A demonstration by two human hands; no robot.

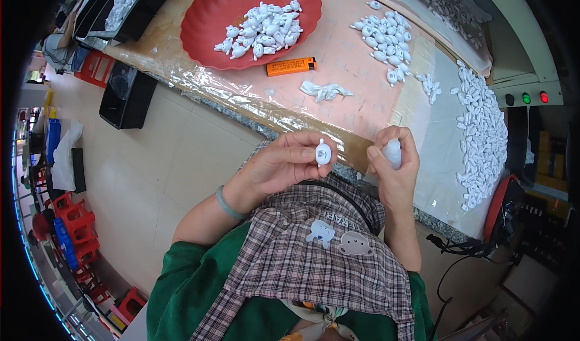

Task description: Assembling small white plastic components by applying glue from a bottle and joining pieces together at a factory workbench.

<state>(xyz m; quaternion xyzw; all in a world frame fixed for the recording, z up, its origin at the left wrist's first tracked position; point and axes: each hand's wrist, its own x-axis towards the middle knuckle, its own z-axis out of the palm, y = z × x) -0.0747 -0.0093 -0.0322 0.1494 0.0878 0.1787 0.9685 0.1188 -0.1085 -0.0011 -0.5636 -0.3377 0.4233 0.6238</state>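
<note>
Close in front of my body, my left hand [279, 163] pinches a small white plastic figure piece [323, 153] between thumb and fingers. A grey square mark faces up on it, and little nubs stick out at its ends. To the right, at the table's near edge, my right hand [399, 175] is closed around a smooth white bulb-shaped object [393, 154]; whether it is a small squeeze bottle I cannot make out. The two hands are apart. Beyond them, similar white pieces [266, 30] lie heaped in a red scalloped dish [202, 18].
A flat orange lighter-like object [291, 67] and crumpled white tissue [326, 91] lie near the dish. Loose white pieces [386, 39] form a group at the back, with a larger spread [480, 135] at right. A black bin [127, 96] stands on the floor at left.
</note>
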